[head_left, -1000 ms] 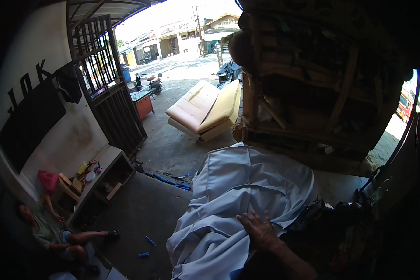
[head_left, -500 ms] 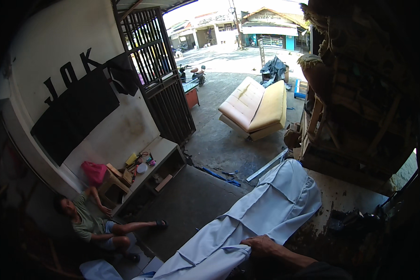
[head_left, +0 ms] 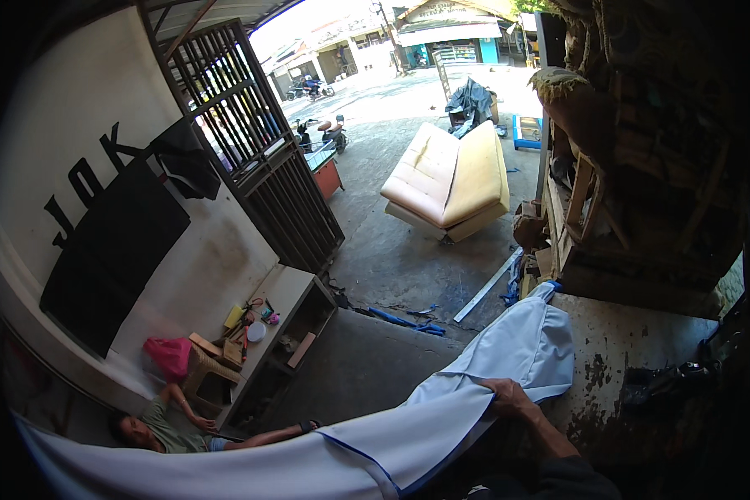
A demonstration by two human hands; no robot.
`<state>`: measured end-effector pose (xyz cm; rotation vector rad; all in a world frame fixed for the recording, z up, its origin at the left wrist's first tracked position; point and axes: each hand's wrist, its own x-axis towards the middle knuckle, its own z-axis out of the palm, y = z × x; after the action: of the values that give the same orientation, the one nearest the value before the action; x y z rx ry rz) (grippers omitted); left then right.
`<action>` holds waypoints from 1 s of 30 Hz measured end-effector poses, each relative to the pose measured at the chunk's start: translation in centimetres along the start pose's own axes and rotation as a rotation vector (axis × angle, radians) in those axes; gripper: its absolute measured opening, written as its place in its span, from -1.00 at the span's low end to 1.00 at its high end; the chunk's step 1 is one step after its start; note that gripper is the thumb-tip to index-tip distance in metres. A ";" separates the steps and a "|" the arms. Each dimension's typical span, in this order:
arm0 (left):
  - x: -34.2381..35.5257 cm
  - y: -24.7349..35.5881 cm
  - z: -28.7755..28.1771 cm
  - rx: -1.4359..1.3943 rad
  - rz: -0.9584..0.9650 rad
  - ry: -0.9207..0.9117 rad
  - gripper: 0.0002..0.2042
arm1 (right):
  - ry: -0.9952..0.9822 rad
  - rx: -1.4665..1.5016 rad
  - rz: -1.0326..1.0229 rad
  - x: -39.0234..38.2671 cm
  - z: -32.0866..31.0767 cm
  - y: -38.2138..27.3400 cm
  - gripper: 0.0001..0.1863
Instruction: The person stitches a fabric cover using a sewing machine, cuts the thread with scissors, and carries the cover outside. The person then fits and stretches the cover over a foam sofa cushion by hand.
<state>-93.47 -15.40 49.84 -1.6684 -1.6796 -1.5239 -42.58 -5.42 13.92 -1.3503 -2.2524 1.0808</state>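
A long sheet of pale blue-white fabric (head_left: 325, 467) with dark blue edging and seams stretches from the lower left rim across the front of the view. Its far end lies bunched on a worn table (head_left: 621, 329) at the right. My right hand (head_left: 512, 398) grips the fabric's edge near that bunched part, fingers curled round it. My left hand is out of view, as is whatever holds the raised left stretch of cloth.
A person (head_left: 154, 433) reclines at lower left, partly behind the cloth, beside a low bench (head_left: 296, 292) bearing tools and a pink bag (head_left: 168, 357). Stacked furniture frames (head_left: 608, 183) rise at right. A cream sofa (head_left: 446, 179) stands outside past the barred gate (head_left: 258, 142).
The fabric's left part has been lifted and spread leftward, now covering the person's legs. My right hand has moved up and right with the edge. The view has shifted slightly.
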 end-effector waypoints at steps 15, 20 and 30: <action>40.0 -20.3 4.0 0.195 0.177 0.235 -0.64 | 0.077 0.065 0.151 38.1 -32.7 -14.1 -0.57; 46.4 -27.6 11.2 0.135 0.172 0.222 -0.65 | 0.175 -0.071 0.101 46.4 -36.0 -18.2 -0.49; 57.9 -39.2 27.8 -0.041 0.166 0.159 -0.67 | 0.336 -0.359 0.383 53.2 -37.5 -16.3 -0.53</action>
<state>-130.45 47.17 69.38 -1.6154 -1.4023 -1.5755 -57.89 52.14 44.75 -1.9999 -2.0455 0.4972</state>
